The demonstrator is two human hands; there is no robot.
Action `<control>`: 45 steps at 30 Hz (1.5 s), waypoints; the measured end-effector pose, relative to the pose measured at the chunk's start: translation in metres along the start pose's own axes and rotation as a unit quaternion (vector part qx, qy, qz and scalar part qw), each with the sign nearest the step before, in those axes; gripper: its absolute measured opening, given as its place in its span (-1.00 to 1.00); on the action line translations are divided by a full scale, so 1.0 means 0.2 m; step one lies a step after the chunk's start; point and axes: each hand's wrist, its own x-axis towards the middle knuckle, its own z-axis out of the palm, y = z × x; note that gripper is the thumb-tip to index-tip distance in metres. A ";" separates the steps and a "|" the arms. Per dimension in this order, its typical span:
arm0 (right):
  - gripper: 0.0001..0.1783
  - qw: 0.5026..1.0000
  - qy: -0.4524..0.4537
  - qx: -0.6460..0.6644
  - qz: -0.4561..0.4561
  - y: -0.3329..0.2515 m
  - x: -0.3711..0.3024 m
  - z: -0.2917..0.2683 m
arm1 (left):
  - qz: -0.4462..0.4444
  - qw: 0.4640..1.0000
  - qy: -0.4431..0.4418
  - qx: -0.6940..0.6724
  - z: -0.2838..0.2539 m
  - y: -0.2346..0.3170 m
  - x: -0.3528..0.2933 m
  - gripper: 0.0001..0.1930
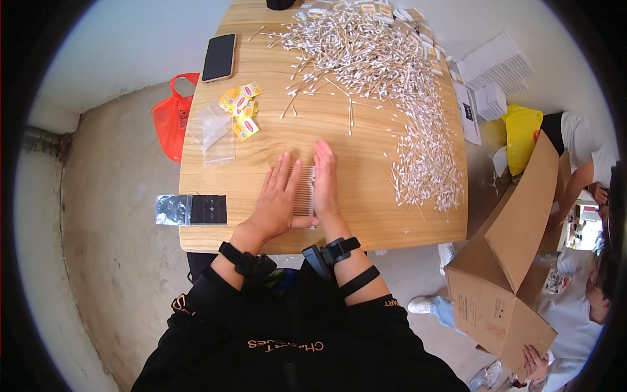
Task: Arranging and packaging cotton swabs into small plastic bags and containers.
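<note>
A neat row of cotton swabs [305,191] lies on the wooden table between my two hands near the front edge. My left hand [273,201] rests flat over the row's left side, fingers stretched forward and thumb along its near end. On the other side, my right hand [325,179] stands on its edge with straight fingers, its palm against the row. The left ends of the swabs are hidden under my left hand. A large heap of loose cotton swabs [366,55] spreads over the far and right parts of the table [366,176].
Left of my hands are a black phone [219,57], yellow paper cards [241,110], clear plastic bags [215,134] and a dark flat packet [208,210]. A red bag [173,121] hangs by the left edge. At right, people handle a cardboard box [486,281].
</note>
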 end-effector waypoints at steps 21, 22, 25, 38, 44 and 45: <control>-0.40 0.983 0.150 -0.102 0.025 -0.13 0.12 -0.02 | -0.058 0.996 0.043 0.047 -0.09 -0.15 -0.02 0.18; -0.38 0.947 0.191 -0.258 -0.001 -0.15 0.20 -0.06 | -0.053 0.997 0.045 0.046 -0.09 -0.15 0.02 0.18; -0.40 0.862 0.213 -0.460 -0.013 -0.23 0.42 -0.15 | -0.020 0.997 0.073 -0.027 -0.07 -0.18 0.17 -0.03; -0.93 0.866 0.063 -0.496 0.012 -0.23 0.30 -0.20 | -0.068 0.994 0.051 0.071 -0.08 -0.21 0.45 -0.22; -0.94 0.880 -0.048 -0.472 0.035 -0.26 0.22 -0.11 | -0.018 0.993 0.115 0.018 -0.11 -0.26 0.31 -0.32; -0.94 0.881 -0.079 -0.464 0.037 -0.26 0.22 -0.09 | -0.037 0.988 0.153 -0.011 -0.11 -0.27 0.31 -0.35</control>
